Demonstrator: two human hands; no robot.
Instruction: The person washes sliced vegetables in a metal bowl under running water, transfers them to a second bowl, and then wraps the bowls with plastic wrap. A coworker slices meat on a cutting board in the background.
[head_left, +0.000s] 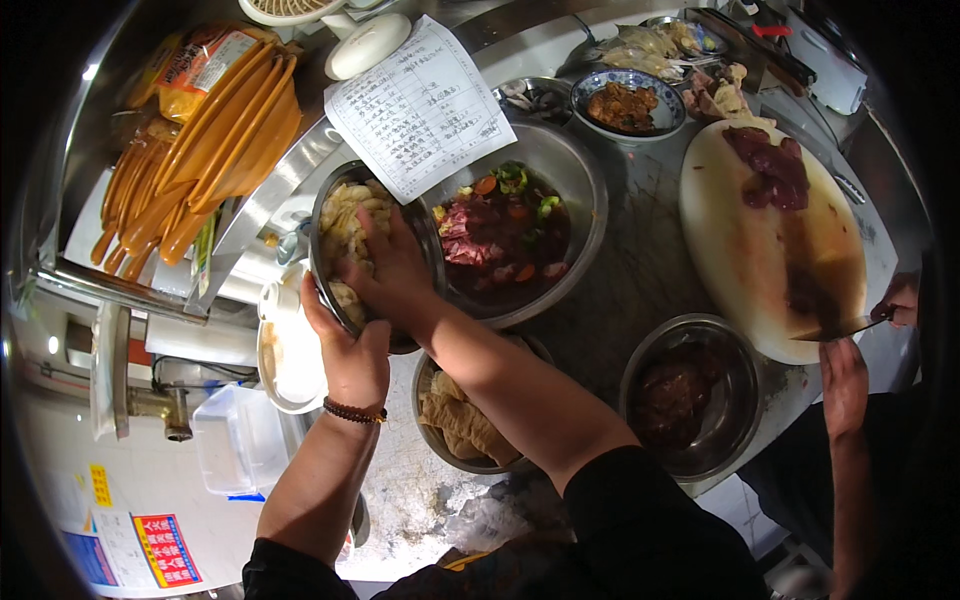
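My left hand (352, 360) grips the near rim of a tilted metal bowl (324, 281), thumb and fingers on its edge. Inside the bowl lie pale yellowish pieces of food (349, 210), and my right hand (397, 262) presses into them with spread fingers; whether it grips any is unclear. Right beside it stands a large steel basin (589, 247) with red meat (476, 232), green pepper and carrot slices in dark liquid. A handwritten sheet of paper (420, 112) overlaps both rims. Below my right forearm is a bowl of folded tan food (465, 420), partly hidden.
At right, a co-worker's hands (844, 382) hold a knife (840, 328) at a round cutting board (701, 195) bearing dark meat. A steel bowl (742, 442) of dark meat stands nearer. Orange ladle-like utensils (225, 135) fill the upper left; a patterned bowl (671, 127) is at the back.
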